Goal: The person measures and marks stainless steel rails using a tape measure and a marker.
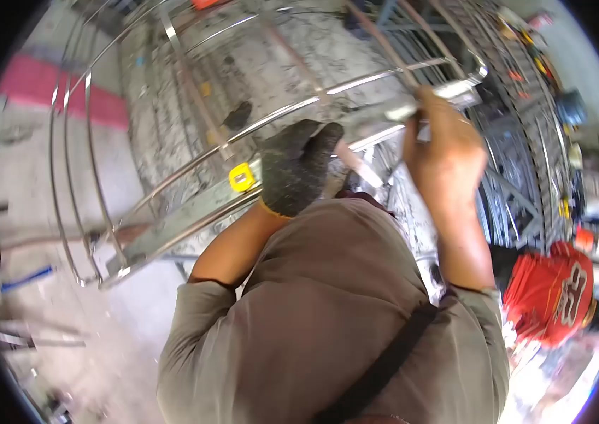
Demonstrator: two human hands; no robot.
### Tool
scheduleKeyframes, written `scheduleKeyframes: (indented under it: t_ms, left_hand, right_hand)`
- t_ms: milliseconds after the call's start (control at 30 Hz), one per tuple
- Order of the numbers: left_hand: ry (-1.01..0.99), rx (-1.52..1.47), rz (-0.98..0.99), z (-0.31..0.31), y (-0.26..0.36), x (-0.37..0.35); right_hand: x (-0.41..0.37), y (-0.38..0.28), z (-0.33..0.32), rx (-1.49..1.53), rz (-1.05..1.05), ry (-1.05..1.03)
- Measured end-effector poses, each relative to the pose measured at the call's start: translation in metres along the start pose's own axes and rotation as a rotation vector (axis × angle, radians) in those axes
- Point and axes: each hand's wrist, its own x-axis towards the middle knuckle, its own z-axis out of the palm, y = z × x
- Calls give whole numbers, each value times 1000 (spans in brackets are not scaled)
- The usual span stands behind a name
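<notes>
My left hand (pixel 296 166), in a dark glove with a yellow cuff edge, is closed, with its thumb near a pale, blurred stick-like piece (pixel 361 166) that points down to the right. Whether the glove grips that piece is unclear. Right beside the glove, a yellow tape measure (pixel 241 177) rests on a flat metal bar (pixel 186 215). My bare right hand (pixel 446 145) has its fingers curled by the shiny rails of a metal tube frame (pixel 285 111); what it holds, if anything, is blurred and hidden.
A person in a red shirt (pixel 550 293) is at the lower right. Metal racks and bars (pixel 518 159) stand along the right side. Pink material (pixel 66 88) lies at the upper left, and a blue-handled tool (pixel 27 278) is on the floor at the left.
</notes>
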Motion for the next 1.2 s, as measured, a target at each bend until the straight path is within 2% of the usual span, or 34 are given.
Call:
scheduleKeyframes:
  t_ms: [67, 100, 167, 200, 267, 300, 333, 367, 433, 467, 567, 600, 633, 667, 700, 767, 800, 867, 900, 967, 1000, 1067, 1100, 1133, 1167, 1200]
  left_hand:
    - [15, -228, -359, 5, 12, -8]
    - [50, -254, -516, -50, -15, -13]
    - [169, -442, -841, -71, -17, -15]
    - [263, -488, -795, -88, -28, -25]
    - [490, -541, -692, -110, -66, -51]
    - [600, -820, -846, -130, -70, -61]
    - [667, -930, -831, -145, -75, -73]
    - [728, -938, -844, -151, -77, -84]
    - [860, -931, -875, -174, -69, -106]
    - [876, -954, -830, -176, -65, -119]
    - [1065, -957, -894, -170, -55, -137]
    - [997, -1047, -838, -171, -62, -161]
    - [985, -657, -887, -172, -65, -169]
    - [948, -270, -923, -171, -70, -173]
    - [886, 115, -943, -170, -71, -176]
    - [744, 836, -635, -167, -54, -161]
    - [667, 856, -505, -168, -41, -147]
    - [327, 880, -301, -154, -31, -136]
    - [68, 873, -223, -146, -29, -133]
    - [-187, 794, -380, -147, -32, -125]
    - [-321, 741, -446, -148, -39, -119]
    - [-210, 792, -361, -157, -84, -137]
    - [-377, 816, -523, -174, -100, -136]
    - [-432, 824, -677, -190, -117, -138]
    - [-313, 846, -506, -206, -146, -166]
    - [-159, 756, -594, -214, -166, -182]
  right_hand:
    - [-7, 34, -8, 59, 68, 39]
    - [-3, -2, 16, 120, 146, 40]
    - [-1, 5, 16, 180, 183, -1]
    - [-3, 2, 18, 282, 205, -60]
    - [1, -13, 31, 456, 69, -214]
    - [0, -20, 36, 533, 0, -296]
    - [-4, -29, 43, 565, -50, -432]
    - [-2, -42, 46, 582, -195, -477]
    - [4, -79, 50, 729, -308, -558]
    - [5, -87, 57, 743, -319, -627]
    - [10, -104, 85, 803, -306, -809]
    - [11, -109, 91, 851, -257, -874]
    - [9, -111, 98, 892, -204, -942]
    - [3, -111, 112, 918, -295, -796]
    - [3, -117, 114, 890, -311, -803]
    - [3, -128, 117, 828, -346, -821]
    - [2, -136, 120, 843, -363, -814]
    - [-2, -157, 127, 872, -393, -798]
    - [-5, -168, 131, 941, -410, -779]
    - [-8, -184, 142, 1063, -429, -735]
    - [-7, -186, 144, 994, -415, -834]
    - [-1, -182, 141, 930, -473, -701]
    - [0, -178, 140, 894, -498, -636]
    - [1, -167, 143, 875, -428, -704]
    - [2, -156, 143, 869, -392, -669]
    - [2, -145, 142, 862, -356, -635]
